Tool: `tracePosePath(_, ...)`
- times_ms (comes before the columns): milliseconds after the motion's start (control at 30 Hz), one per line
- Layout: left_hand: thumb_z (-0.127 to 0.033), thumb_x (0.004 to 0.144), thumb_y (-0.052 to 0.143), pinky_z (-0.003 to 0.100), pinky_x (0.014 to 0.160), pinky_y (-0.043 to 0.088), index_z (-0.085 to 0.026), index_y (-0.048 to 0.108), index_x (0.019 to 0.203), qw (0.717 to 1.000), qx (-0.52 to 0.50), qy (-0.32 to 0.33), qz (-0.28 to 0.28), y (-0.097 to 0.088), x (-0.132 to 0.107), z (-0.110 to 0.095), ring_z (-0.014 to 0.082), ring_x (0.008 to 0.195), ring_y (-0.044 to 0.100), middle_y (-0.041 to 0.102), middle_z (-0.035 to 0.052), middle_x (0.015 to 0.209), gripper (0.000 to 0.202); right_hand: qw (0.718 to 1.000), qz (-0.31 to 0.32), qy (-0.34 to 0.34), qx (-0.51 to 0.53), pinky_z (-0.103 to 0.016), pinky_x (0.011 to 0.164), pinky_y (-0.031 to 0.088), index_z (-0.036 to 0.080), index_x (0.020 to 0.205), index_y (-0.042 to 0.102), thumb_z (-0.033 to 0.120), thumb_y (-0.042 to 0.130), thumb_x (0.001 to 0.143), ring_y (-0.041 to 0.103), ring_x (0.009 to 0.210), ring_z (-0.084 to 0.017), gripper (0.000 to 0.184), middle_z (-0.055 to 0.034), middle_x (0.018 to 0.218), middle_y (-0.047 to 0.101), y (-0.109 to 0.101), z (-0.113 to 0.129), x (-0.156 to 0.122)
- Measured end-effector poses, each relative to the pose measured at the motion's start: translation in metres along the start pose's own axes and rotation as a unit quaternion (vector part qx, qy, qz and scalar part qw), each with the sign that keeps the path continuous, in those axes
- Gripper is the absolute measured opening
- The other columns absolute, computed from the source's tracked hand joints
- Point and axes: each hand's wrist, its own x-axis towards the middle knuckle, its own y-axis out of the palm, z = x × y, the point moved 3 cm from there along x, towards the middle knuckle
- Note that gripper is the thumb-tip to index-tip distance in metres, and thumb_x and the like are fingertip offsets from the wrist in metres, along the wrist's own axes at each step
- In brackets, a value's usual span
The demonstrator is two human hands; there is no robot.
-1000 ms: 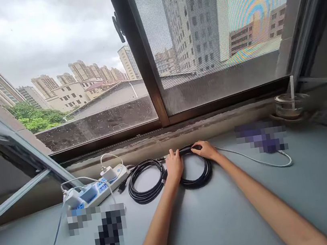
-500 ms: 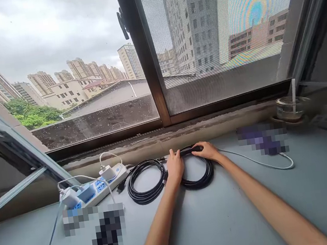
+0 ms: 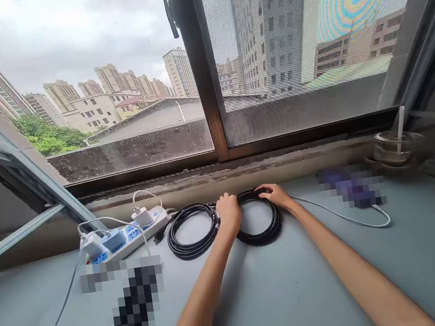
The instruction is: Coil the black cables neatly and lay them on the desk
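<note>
Two black cable coils point(image 3: 226, 225) lie side by side on the grey sill point(image 3: 284, 294), left to right. Left hand point(image 3: 228, 212) pinches where they meet; right hand point(image 3: 276, 195) grips the right coil's far rim.

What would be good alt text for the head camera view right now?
Two bare hands rest on a coiled black cable on a grey sill below a window: the left hand on its left side, the right hand at its far edge. A second black coil and a white power strip lie to the left.
</note>
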Motion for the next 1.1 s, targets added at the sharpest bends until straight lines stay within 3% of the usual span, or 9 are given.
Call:
tracePosePath(133,-0.03,0.091,0.043,0.034,0.082,0.044,-0.012,0.064,0.107,1.0,0.001,0.006,-0.006,0.004,-0.001,-0.002,0.0262,0.101,0.057,0.057,0.0145,0.108,0.032,1.0,-0.013,0.001,0.008,-0.03,0.069,0.047,0.014,0.098,0.064,0.036,0.058,0.086,0.057,0.072,-0.013,0.025,-0.0016,0.079,0.063,0.001,0.0,0.002)
tracePosePath(267,-0.027,0.094,0.037,0.027,0.078,0.045,-0.018,0.06,0.116,0.999,-0.016,0.022,-0.019,0.011,0.001,0.002,0.0189,0.097,0.058,0.053,0.0108,0.112,0.033,0.999,-0.029,0.023,0.003,-0.034,0.076,0.047,0.016,0.097,0.066,0.039,0.06,0.085,0.06,0.079,-0.016,0.027,-0.0027,0.085,0.065,0.003,0.003,0.002)
tracePosePath(433,-0.029,0.093,0.037,0.027,0.077,0.046,-0.018,0.062,0.113,0.999,-0.033,0.019,-0.038,0.015,0.002,0.007,0.0184,0.094,0.059,0.053,0.0103,0.109,0.033,0.998,-0.038,0.049,-0.018,-0.038,0.084,0.046,0.016,0.095,0.066,0.047,0.051,0.09,0.061,0.088,-0.018,0.035,-0.0051,0.093,0.066,0.005,0.005,0.009)
tracePosePath(700,-0.027,0.089,0.044,0.029,0.08,0.046,-0.017,0.066,0.107,0.996,-0.044,0.014,-0.08,0.02,0.004,0.006,0.0202,0.097,0.059,0.055,0.0112,0.106,0.03,0.997,-0.055,0.029,-0.052,-0.035,0.079,0.049,0.015,0.091,0.064,0.045,0.047,0.093,0.061,0.083,-0.016,0.035,-0.0048,0.089,0.065,0.007,0.004,0.012)
tracePosePath(900,-0.026,0.088,0.045,0.03,0.079,0.046,-0.017,0.068,0.099,0.988,-0.03,0.034,-0.149,0.012,-0.009,0.005,0.0205,0.096,0.057,0.061,0.0092,0.097,0.027,0.994,-0.107,0.001,-0.015,-0.036,0.082,0.048,0.014,0.094,0.062,0.034,0.049,0.094,0.06,0.088,-0.016,0.025,-0.0051,0.094,0.063,0.004,0.002,0.004)
tracePosePath(1100,-0.022,0.089,0.041,0.034,0.085,0.044,-0.018,0.067,0.102,0.967,-0.028,0.091,-0.237,-0.002,-0.024,0.004,0.0213,0.095,0.056,0.063,0.0077,0.102,0.029,0.989,-0.144,-0.009,0.015,-0.037,0.085,0.047,0.013,0.096,0.061,0.03,0.051,0.093,0.058,0.093,-0.016,0.02,-0.0058,0.101,0.061,0.001,0.006,0.004)
